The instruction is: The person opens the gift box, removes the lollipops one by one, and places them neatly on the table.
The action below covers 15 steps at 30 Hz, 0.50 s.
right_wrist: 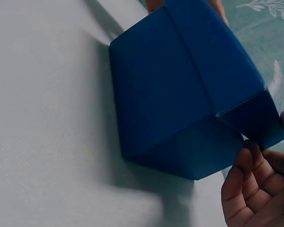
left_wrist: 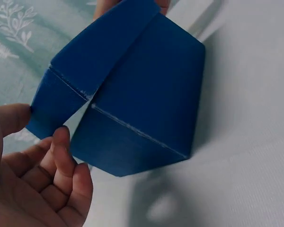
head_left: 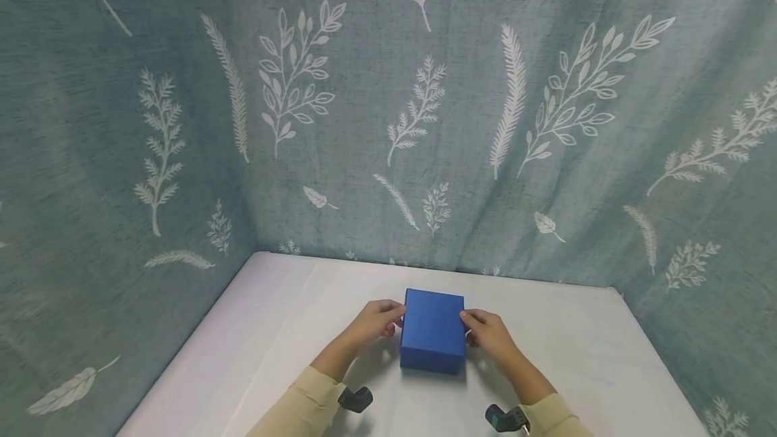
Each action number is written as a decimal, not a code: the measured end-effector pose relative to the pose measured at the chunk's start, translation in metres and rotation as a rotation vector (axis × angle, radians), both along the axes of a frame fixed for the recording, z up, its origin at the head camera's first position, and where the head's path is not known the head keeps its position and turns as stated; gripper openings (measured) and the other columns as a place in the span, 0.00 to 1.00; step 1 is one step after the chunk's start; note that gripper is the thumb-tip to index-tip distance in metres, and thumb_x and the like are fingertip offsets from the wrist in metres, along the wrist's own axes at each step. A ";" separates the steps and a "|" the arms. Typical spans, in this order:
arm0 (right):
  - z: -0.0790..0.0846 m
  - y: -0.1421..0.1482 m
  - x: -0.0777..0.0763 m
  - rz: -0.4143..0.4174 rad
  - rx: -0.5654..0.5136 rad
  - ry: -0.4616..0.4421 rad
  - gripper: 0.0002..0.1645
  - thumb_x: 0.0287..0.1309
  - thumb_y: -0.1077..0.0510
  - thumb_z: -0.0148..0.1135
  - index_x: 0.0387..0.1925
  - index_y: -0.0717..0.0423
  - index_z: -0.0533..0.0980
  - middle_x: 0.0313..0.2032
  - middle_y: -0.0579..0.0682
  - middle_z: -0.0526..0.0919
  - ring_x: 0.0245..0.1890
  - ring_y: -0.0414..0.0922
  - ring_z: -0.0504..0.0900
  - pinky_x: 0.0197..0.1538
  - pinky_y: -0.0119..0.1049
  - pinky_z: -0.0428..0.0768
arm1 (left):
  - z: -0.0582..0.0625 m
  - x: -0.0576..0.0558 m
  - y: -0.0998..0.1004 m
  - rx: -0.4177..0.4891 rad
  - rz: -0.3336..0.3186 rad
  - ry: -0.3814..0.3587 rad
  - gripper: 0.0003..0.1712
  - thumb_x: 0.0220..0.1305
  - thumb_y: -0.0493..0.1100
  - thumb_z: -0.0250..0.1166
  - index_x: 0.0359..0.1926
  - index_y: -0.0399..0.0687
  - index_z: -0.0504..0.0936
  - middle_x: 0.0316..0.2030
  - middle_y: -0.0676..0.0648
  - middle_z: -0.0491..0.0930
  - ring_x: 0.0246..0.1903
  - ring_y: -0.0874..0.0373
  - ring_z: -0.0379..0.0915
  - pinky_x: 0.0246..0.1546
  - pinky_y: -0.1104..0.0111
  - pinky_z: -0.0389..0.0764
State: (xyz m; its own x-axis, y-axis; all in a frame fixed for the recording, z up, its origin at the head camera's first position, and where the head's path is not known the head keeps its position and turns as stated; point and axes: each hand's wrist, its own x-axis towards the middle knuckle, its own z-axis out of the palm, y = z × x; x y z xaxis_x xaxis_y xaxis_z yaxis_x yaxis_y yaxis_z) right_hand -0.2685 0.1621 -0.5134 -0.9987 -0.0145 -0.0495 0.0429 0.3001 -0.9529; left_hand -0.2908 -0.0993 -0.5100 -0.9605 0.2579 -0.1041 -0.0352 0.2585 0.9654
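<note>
A blue cardboard box [left_wrist: 151, 90] sits on the white table in front of me, covered by a matching blue lid [head_left: 434, 321]. My left hand [head_left: 371, 324] pinches the lid's left side between thumb and fingers. On the opposite side, my right hand [head_left: 490, 336] pinches the lid's right edge the same way. Both wrist views show the lid tilted, with a wedge-shaped gap between lid and box near the fingers. At the side nearer me, the lid still meets the box. The inside of the box is hidden.
The white tabletop [head_left: 303, 329] spreads around the box. Blue-green curtains [head_left: 364, 120] with white leaf prints hang behind the table and along its sides. A dark band-mounted device [head_left: 355, 399] is on the left wrist, and another [head_left: 505, 418] on the right.
</note>
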 end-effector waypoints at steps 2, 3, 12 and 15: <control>0.003 0.001 0.001 0.001 0.000 0.009 0.24 0.68 0.52 0.57 0.51 0.72 0.76 0.30 0.52 0.81 0.28 0.47 0.79 0.34 0.42 0.81 | 0.003 0.002 0.001 -0.003 0.005 0.007 0.23 0.68 0.52 0.60 0.49 0.35 0.80 0.32 0.46 0.80 0.26 0.58 0.73 0.31 0.67 0.78; 0.004 0.001 0.002 0.003 0.001 0.010 0.24 0.68 0.52 0.57 0.52 0.71 0.76 0.30 0.52 0.81 0.28 0.47 0.79 0.34 0.42 0.80 | 0.005 0.003 0.002 -0.002 0.007 0.012 0.23 0.69 0.52 0.60 0.49 0.34 0.80 0.32 0.46 0.80 0.27 0.58 0.73 0.32 0.66 0.78; 0.029 0.000 0.005 0.007 -0.037 0.002 0.25 0.69 0.49 0.56 0.47 0.70 0.77 0.29 0.52 0.78 0.29 0.47 0.78 0.35 0.39 0.79 | 0.029 0.011 0.004 0.002 0.086 0.043 0.25 0.68 0.53 0.60 0.51 0.35 0.80 0.36 0.42 0.78 0.33 0.54 0.73 0.36 0.64 0.79; 0.038 0.002 0.004 0.022 -0.051 0.018 0.22 0.69 0.49 0.56 0.44 0.68 0.77 0.27 0.51 0.76 0.28 0.46 0.76 0.34 0.37 0.77 | 0.042 0.011 0.004 0.030 0.084 0.056 0.24 0.68 0.52 0.61 0.52 0.35 0.80 0.32 0.44 0.78 0.32 0.54 0.73 0.34 0.64 0.79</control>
State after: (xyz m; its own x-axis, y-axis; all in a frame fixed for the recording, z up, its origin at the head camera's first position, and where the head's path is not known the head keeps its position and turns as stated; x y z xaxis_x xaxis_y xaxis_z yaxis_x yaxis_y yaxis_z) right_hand -0.2647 0.1643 -0.4754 -0.9988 -0.0387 -0.0305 0.0197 0.2522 -0.9675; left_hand -0.2794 -0.0954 -0.4676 -0.9831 0.1780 -0.0431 -0.0014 0.2281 0.9736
